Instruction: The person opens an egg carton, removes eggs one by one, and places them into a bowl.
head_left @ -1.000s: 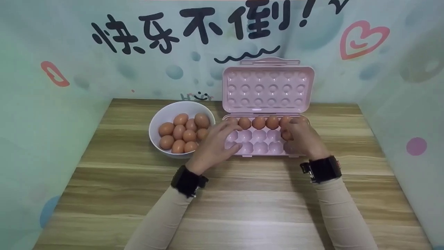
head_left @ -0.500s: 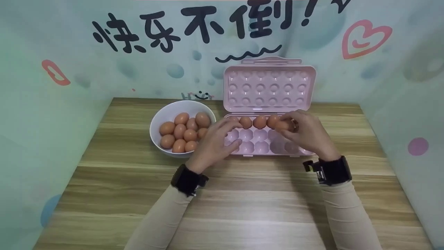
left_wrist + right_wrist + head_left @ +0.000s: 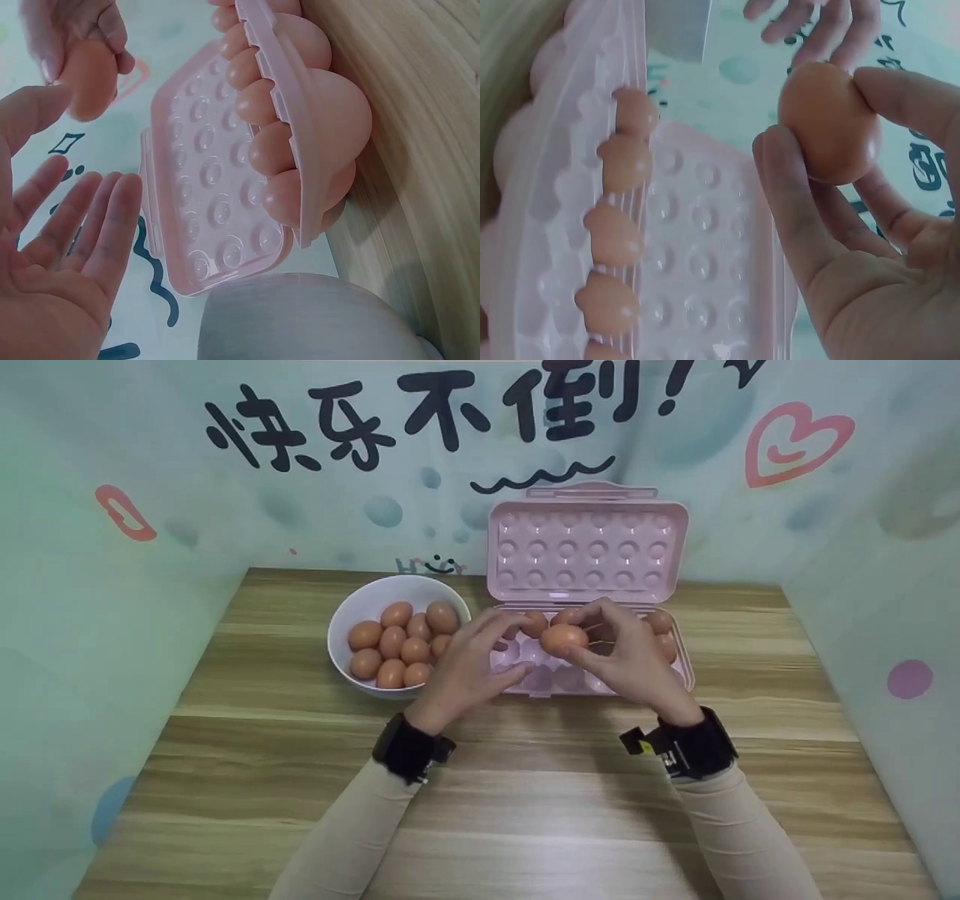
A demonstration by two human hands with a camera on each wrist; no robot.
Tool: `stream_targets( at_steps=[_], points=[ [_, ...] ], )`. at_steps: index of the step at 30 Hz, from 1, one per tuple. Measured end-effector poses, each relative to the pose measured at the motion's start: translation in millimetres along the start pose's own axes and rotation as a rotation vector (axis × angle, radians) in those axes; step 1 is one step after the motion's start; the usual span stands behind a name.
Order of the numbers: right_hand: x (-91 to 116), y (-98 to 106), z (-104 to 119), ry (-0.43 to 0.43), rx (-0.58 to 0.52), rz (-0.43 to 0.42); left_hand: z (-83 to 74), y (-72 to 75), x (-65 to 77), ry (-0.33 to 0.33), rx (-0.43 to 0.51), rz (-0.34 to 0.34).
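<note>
My right hand (image 3: pixel 628 661) pinches a brown egg (image 3: pixel 564 640) between thumb and fingers, above the pink egg carton (image 3: pixel 540 681). In the right wrist view this egg (image 3: pixel 829 124) shows whole, clasped by the fingertips. My left hand (image 3: pixel 472 666) is close to it on the left, fingers spread and relaxed, with nothing in them. The left wrist view shows that hand (image 3: pixel 67 262) palm up toward the held egg (image 3: pixel 90 79). Eggs fill the carton's back row, partly hidden by my right hand, and another egg (image 3: pixel 666 648) sits at the right of the second row.
Left of the carton stands a white bowl (image 3: pixel 339 619) with several brown eggs, partly behind my left hand. The carton's lid (image 3: pixel 588 551) stands raised against the printed backdrop (image 3: pixel 315 525). Wooden tabletop (image 3: pixel 525 810) stretches in front, under both forearms.
My right hand has lifted from the carton's right side and moved left with the egg, toward my left hand. The left hand has stayed nearly still.
</note>
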State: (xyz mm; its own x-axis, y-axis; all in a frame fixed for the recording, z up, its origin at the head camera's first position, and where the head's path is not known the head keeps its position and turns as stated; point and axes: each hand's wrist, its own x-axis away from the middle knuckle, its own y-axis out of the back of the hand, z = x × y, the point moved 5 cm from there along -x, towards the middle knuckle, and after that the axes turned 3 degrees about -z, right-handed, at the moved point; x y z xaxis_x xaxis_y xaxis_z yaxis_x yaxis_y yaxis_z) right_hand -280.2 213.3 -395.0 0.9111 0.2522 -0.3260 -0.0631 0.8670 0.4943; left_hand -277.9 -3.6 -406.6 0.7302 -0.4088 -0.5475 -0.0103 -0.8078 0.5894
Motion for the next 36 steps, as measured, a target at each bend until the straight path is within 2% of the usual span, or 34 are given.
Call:
stream_targets(
  at_steps=[4,12,19,23,27,32,36],
  points=[
    [2.3,-10.1,5.5,0.019,-0.073,0.026,-3.5,-1.6,-0.6,-0.05,0.011,-0.009],
    [4.6,-23.7,9.7,0.031,-0.118,0.05,-9.8,-4.9,-1.2,-0.123,-0.001,-0.029],
    [6.2,-26.0,12.4,0.038,-0.152,0.075,-11.8,-6.4,-1.1,-0.152,0.014,-0.043],
    [5.8,-23.9,13.3,0.047,-0.142,0.089,-11.0,-2.2,-1.7,-0.133,0.014,-0.027],
    [4.3,-19.3,13.1,0.021,-0.148,0.09,-6.3,14.1,-0.6,-0.065,-0.014,-0.02],
    [2.8,-9.3,12.3,-0.004,-0.123,0.058,4.2,47.8,-2.5,0.062,-0.11,-0.017],
    [2.8,2.2,9.9,0.02,-0.062,0.013,11.8,75.3,-11.3,0.102,-0.136,-0.008]
  ],
)
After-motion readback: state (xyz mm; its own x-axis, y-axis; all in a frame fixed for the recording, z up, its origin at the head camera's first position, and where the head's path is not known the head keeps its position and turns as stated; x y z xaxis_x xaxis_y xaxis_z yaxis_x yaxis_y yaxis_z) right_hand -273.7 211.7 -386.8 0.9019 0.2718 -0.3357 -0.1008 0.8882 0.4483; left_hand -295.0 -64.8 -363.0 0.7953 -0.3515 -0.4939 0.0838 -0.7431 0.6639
